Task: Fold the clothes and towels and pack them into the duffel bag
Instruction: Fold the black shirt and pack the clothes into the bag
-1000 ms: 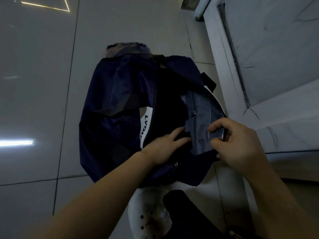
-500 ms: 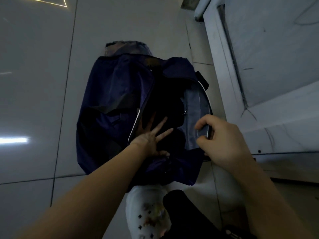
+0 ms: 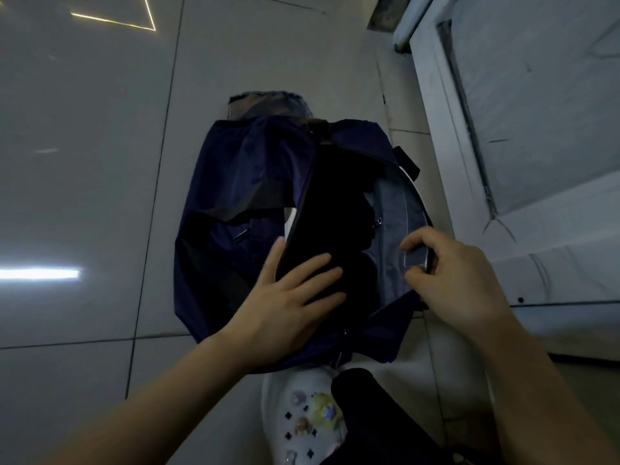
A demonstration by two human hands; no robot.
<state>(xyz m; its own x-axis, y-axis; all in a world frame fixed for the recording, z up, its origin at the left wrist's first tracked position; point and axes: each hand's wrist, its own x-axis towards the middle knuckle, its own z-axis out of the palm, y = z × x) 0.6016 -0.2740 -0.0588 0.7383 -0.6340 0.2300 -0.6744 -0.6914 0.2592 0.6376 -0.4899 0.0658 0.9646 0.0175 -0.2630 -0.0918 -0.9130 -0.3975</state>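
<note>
A navy duffel bag (image 3: 241,182) lies on the tiled floor with its zip mouth wide. Its inside is very dark, and I cannot tell what lies in it. My left hand (image 3: 288,300) lies flat with spread fingers on the dark cloth (image 3: 332,209) at the near end of the opening, its thumb against the left rim. My right hand (image 3: 453,273) pinches the bag's right flap, folding it outward so that its grey lining (image 3: 389,216) shows.
A bed with a white frame (image 3: 432,82) and grey mattress (image 3: 536,95) runs along the right side. A small bundle of cloth (image 3: 268,104) lies on the floor beyond the bag. My white clog with charms (image 3: 302,417) and dark trouser leg are below.
My left hand came back out of the deep opening and now lies flat at its near end. My right hand still holds the right flap, pulled a little farther out.
</note>
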